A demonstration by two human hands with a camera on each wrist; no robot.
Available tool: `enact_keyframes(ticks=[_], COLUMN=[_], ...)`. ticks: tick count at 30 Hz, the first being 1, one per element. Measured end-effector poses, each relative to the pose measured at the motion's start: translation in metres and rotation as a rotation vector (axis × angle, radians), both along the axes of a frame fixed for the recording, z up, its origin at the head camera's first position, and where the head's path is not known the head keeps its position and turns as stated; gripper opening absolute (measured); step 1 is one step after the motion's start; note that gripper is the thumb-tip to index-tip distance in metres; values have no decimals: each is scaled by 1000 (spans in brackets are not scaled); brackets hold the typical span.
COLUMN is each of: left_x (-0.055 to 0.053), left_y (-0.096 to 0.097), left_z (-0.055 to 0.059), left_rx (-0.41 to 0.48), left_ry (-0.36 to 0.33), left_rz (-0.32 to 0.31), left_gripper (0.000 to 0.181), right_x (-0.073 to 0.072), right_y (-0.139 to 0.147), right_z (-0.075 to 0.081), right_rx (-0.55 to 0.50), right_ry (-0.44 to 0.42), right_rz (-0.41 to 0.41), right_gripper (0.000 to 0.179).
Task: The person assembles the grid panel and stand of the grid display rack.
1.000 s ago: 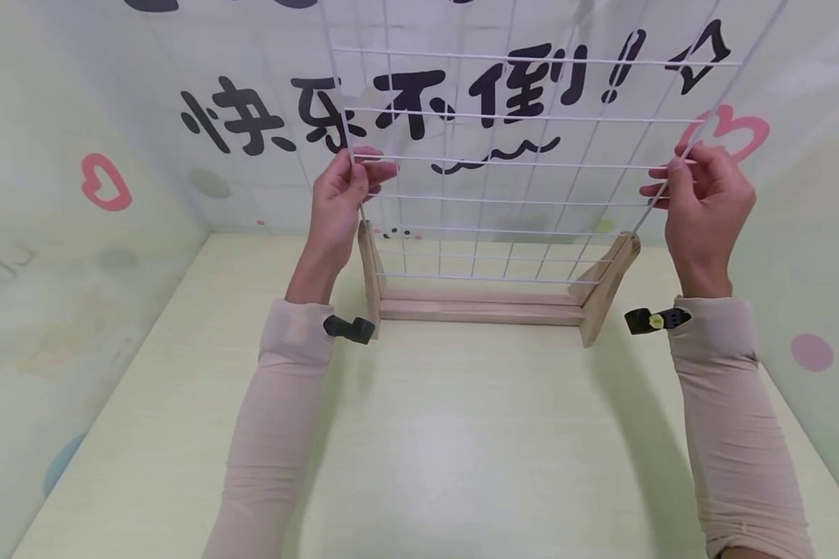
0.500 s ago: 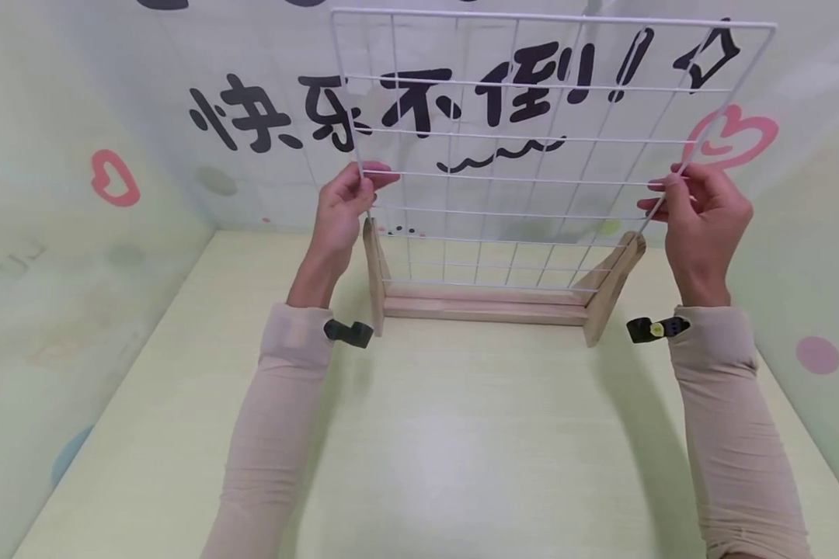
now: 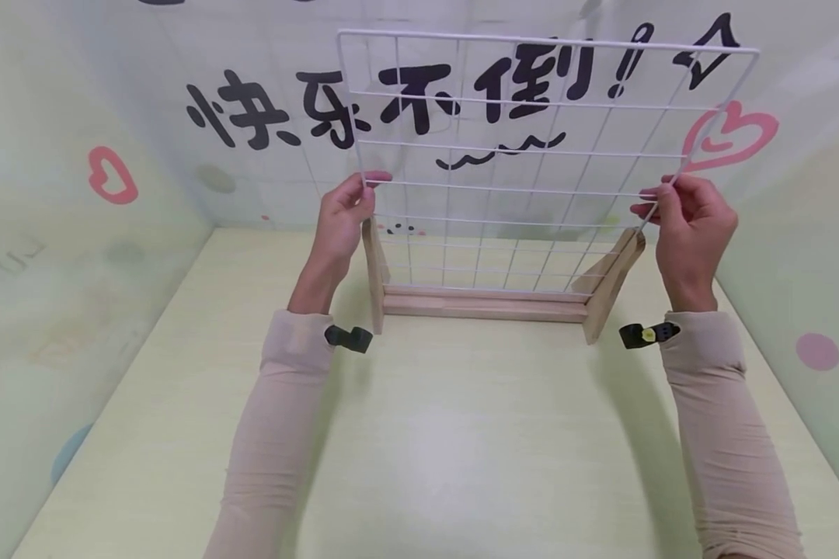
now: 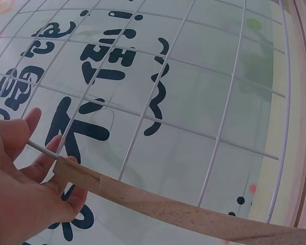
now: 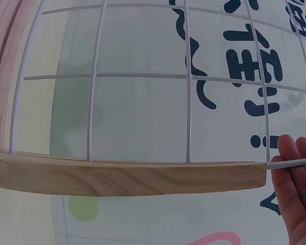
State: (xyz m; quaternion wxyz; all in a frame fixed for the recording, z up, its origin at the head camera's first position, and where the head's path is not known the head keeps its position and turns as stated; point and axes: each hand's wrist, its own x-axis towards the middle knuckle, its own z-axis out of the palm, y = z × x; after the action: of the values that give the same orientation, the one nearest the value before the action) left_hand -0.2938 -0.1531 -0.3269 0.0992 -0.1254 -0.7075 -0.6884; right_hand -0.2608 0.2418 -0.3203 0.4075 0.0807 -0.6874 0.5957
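Note:
A white wire grid panel (image 3: 489, 188) stands upright between the two side posts of a wooden stand (image 3: 482, 309). Its lowest wire is close over the stand's crossbar. My left hand (image 3: 341, 221) pinches the panel's left edge wire just above the left post (image 3: 374, 272). On the opposite edge, my right hand (image 3: 695, 229) holds the wire between thumb and fingers, above the right post (image 3: 614, 287). In the left wrist view the grid's edge runs down along the wooden post (image 4: 168, 206). The right wrist view has the edge wire entering the end of the other post (image 5: 127, 178).
The stand is on a pale table (image 3: 447, 435), near its back edge. A printed sheet with black lettering (image 3: 419, 97) hangs behind the grid. Patterned side walls with a pink heart (image 3: 112, 175) flank the table. Both wrists carry small black cameras (image 3: 349, 338).
The grid panel has slid down between the posts, bringing its top wire into view and its bottom wire nearer the crossbar. Both hands have come down with it; the right moved slightly inward.

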Motion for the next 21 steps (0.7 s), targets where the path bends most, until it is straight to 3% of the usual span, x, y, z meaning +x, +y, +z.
enact_keyframes(ticks=[16,21], left_x=[4,5], left_y=[-10,-11], left_z=[-17,-19], left_rx=[-64,-79], left_ry=[-90,-88], left_rz=[-18,-32], left_gripper=[32,33], right_x=[-8,-8], right_y=[3,3], right_z=[-26,-30], right_rx=[122,128], right_ry=[-47,-68], right_rz=[-68,-70], right_gripper=[13,16])
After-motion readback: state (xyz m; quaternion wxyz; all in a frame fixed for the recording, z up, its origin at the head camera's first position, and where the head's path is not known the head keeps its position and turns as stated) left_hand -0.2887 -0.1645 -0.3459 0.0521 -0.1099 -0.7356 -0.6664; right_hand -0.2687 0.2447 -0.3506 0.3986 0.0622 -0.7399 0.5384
